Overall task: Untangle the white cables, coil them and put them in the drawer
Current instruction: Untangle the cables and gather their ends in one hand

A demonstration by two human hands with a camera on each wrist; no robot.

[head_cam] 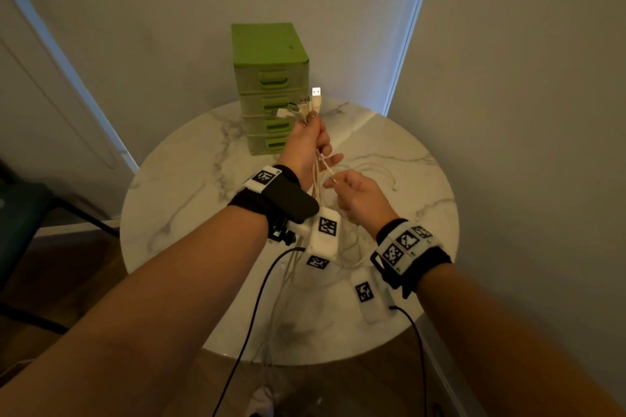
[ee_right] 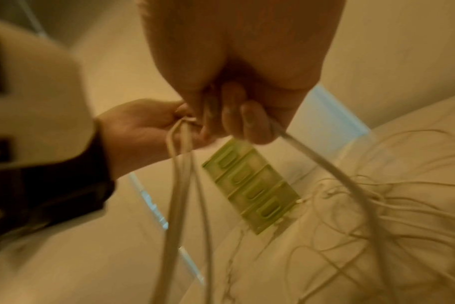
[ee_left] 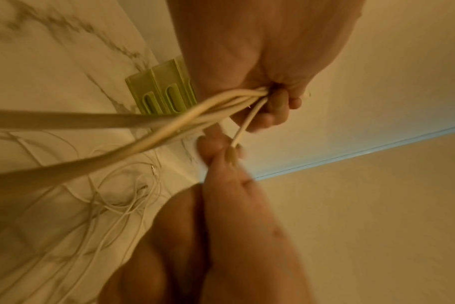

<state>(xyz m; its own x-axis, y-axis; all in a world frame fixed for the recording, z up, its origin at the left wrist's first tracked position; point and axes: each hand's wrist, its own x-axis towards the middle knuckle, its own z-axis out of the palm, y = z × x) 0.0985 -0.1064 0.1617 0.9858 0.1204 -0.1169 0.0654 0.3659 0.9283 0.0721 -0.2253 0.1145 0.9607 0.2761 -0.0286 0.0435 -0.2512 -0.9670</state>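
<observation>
My left hand [head_cam: 313, 139] is raised above the round marble table [head_cam: 176, 186] and grips a bundle of white cables [ee_left: 195, 111]. Their USB plugs [head_cam: 315, 96] stick up out of the fist. The cable lengths hang down from that hand and trail in loose tangled loops [ee_left: 122, 195] over the tabletop. My right hand [head_cam: 342, 181] is just below and right of the left one and pinches a single white cable [ee_left: 243, 127] running out of the bundle. A green drawer unit [head_cam: 271, 78] with several shut drawers stands at the table's far side, behind the hands.
The table stands in a corner between two pale walls. Black wires [head_cam: 257, 301] from the wrist cameras hang off the table's near edge. A dark chair [head_cam: 23, 213] stands on the wooden floor to the left.
</observation>
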